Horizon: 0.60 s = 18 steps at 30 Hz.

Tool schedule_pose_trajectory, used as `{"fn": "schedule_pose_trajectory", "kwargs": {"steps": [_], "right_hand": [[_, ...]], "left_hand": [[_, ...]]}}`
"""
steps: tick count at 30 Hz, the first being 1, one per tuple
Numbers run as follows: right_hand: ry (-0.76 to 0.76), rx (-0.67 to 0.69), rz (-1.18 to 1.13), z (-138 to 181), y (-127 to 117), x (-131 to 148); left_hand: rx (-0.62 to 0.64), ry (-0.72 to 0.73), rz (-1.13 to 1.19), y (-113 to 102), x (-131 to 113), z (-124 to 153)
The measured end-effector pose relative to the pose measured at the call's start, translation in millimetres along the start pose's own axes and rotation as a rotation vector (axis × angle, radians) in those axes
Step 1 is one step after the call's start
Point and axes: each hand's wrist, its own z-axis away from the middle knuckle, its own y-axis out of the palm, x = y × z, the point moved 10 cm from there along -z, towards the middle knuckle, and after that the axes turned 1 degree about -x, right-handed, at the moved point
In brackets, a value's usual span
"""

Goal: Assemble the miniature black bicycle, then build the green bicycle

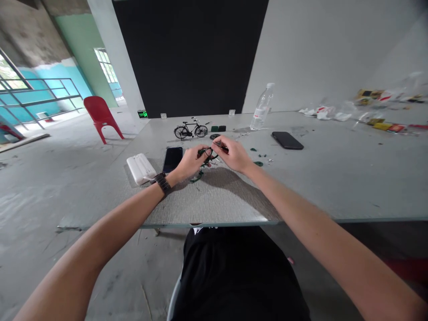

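Both hands meet over the table around a small dark green model bicycle frame. My left hand, with a dark watch at the wrist, closes its fingers on the frame from the left. From the right, my right hand pinches the frame's upper part; whether a smaller piece sits in that pinch is hidden. Just below the hands lies a curved green part. Behind them stands a complete black model bicycle, with a loose wheel to its right. Small green parts lie right of my right hand.
A white power bank and a dark phone lie left of my hands. Another black phone and a plastic bottle are to the right. Two green blocks sit behind. Plastic packaging litters the far right.
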Motion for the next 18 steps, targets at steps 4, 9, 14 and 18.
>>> {"fn": "schedule_pose_trajectory", "kwargs": {"steps": [4, 9, 14, 18], "right_hand": [[0.02, 0.001, 0.017, 0, 0, -1], [0.029, 0.01, 0.014, -1, 0, -3], [0.041, 0.054, 0.001, 0, 4, -4], [0.045, 0.073, -0.02, 0, 7, -5]], "left_hand": [[0.026, 0.052, 0.019, 4, -3, 0], [0.102, 0.095, -0.067, 13, -6, 1], [0.167, 0.118, -0.125, 21, -9, 4], [0.165, 0.121, -0.139, 20, -9, 4]]}}
